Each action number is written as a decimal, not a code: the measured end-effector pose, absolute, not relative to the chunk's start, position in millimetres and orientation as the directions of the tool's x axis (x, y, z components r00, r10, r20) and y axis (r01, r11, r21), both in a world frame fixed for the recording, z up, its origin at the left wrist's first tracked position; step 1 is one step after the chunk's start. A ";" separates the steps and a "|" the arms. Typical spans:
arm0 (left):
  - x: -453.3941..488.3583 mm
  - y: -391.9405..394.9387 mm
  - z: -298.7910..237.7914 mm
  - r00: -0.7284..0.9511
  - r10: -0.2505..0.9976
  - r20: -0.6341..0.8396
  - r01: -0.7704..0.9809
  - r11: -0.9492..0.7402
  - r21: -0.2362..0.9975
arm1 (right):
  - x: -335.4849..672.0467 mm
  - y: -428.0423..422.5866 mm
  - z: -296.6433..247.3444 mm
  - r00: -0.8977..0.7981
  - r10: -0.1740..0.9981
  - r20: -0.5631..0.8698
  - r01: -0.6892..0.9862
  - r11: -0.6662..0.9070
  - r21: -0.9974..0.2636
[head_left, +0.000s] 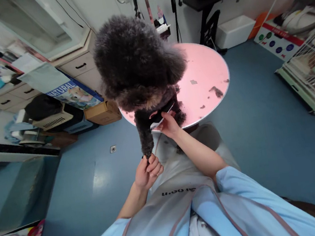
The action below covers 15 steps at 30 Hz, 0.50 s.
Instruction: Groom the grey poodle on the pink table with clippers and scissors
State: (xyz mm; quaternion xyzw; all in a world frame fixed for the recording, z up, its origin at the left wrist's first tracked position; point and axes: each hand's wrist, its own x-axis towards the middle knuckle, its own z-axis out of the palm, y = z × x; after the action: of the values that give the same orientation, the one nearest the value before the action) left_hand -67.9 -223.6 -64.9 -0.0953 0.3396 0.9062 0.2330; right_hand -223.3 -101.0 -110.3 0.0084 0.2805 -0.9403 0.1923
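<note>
Dog (133, 54) at near side of pink bench (214, 64), foreleg (144, 131) stretched out past edge. Left hand (148, 171) closed around foreleg's end; right hand (169, 125) wrapped around clipper-like tool (160, 118) beside foreleg, contact unclear. Step seems to be trimming; loose hair (216, 91) lies on bench. Next move probably calls for steady foreleg, light pass. White tub (235, 34) on floor, contents hidden; cardboard box (105, 113), contents hidden; wire cage (295, 81) holds something brown, too blurred to name.
</note>
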 end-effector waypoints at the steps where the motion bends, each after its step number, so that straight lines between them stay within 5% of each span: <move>1: -66.8 -224.3 -63.0 -0.871 0.360 -0.336 -0.491 -0.664 0.564 | -221.4 -101.6 -110.4 -0.909 -0.403 -0.110 0.399 -0.758 -0.517; 8: -63.3 -223.3 -51.4 -0.860 0.377 -0.343 -0.509 -0.681 0.527 | -227.6 -106.4 -114.2 -0.940 -0.253 -0.227 0.321 -0.882 -0.345; 15: -69.1 -218.3 -49.1 -0.878 0.292 -0.379 -0.476 -0.612 0.632 | -213.6 -114.8 -111.2 -0.779 -0.573 -0.255 0.620 -0.764 -0.175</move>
State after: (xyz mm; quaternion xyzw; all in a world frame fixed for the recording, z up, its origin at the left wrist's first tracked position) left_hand -69.1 -218.3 -49.1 -0.1198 0.3840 0.8897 0.2158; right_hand -213.6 -114.8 -111.2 0.0937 0.1259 -0.9346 0.3192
